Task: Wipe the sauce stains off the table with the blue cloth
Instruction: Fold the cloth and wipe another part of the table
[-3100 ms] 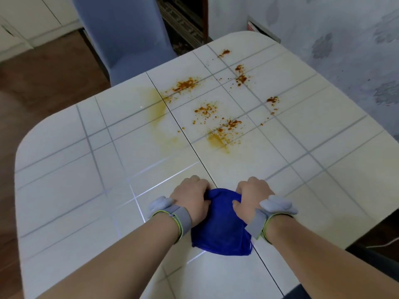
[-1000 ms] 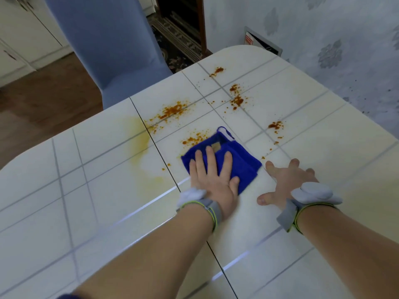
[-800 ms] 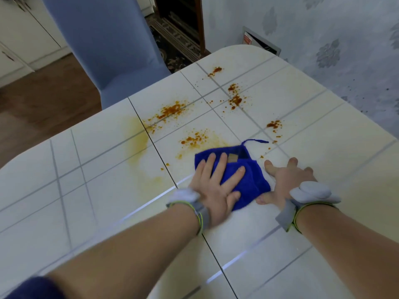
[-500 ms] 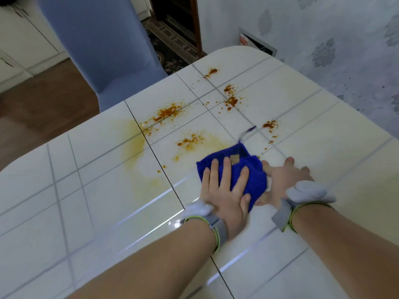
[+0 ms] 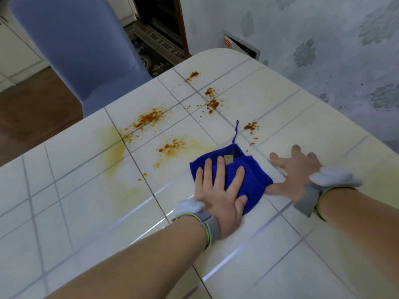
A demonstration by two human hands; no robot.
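Observation:
The blue cloth (image 5: 252, 180) lies folded on the white tiled table (image 5: 86, 212), its hanging loop (image 5: 235, 132) pointing away from me. My left hand (image 5: 218, 195) presses flat on the cloth's near left part, fingers spread. My right hand (image 5: 295, 171) rests flat on the bare table just right of the cloth, thumb close to its edge. Orange sauce stains sit beyond the cloth: a large patch (image 5: 149, 118), a speckled one (image 5: 171, 145), a cluster (image 5: 212, 102), a small spot (image 5: 250, 126) and a far one (image 5: 192, 74).
A pale yellow smear (image 5: 114, 147) runs down the left-middle of the table. A blue-grey chair (image 5: 75, 50) stands at the far left edge. A patterned wall (image 5: 323, 39) borders the table's right side. Wooden floor lies to the left.
My left hand has slid the cloth right and toward me, off the speckled stain, leaving a faint yellow film. My right hand, touching the cloth half a second ago, now lies slightly apart.

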